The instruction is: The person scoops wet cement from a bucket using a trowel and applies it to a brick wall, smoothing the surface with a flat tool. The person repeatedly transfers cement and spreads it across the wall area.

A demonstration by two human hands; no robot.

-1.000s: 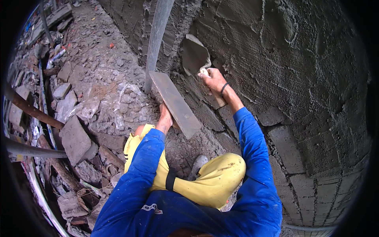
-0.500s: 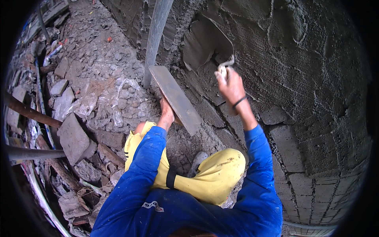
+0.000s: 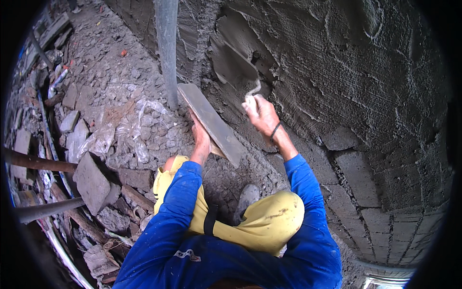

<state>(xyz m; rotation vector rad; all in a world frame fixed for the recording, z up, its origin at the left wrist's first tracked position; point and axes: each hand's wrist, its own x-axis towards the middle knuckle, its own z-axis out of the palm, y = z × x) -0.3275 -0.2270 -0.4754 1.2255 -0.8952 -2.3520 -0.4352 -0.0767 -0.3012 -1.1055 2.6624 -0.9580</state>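
My right hand [image 3: 263,116] is closed round the pale handle of a trowel [image 3: 237,67]. Its cranked neck leads to a grey blade lying against wet mortar on the wall [image 3: 332,77], left of a small dark hollow. My left hand [image 3: 200,137] grips a plasterer's hawk [image 3: 211,124] from its left and under side, with the fingers partly hidden behind it. The long rectangular board is tilted, and a thin grey film covers its face. A bit of wooden handle shows below it. Board and trowel are apart.
A grey pole [image 3: 167,53] stands close beyond the hawk. Rubble and plastic sheeting [image 3: 141,130] cover the ground at left, with a broken slab [image 3: 91,183] and rusty and grey pipes [image 3: 41,161]. Bare blocks [image 3: 358,178] show low on the wall.
My right hand has moved left and slightly toward me, carrying the trowel along the mortar. The hawk stays nearly in place. The view has shifted a little.
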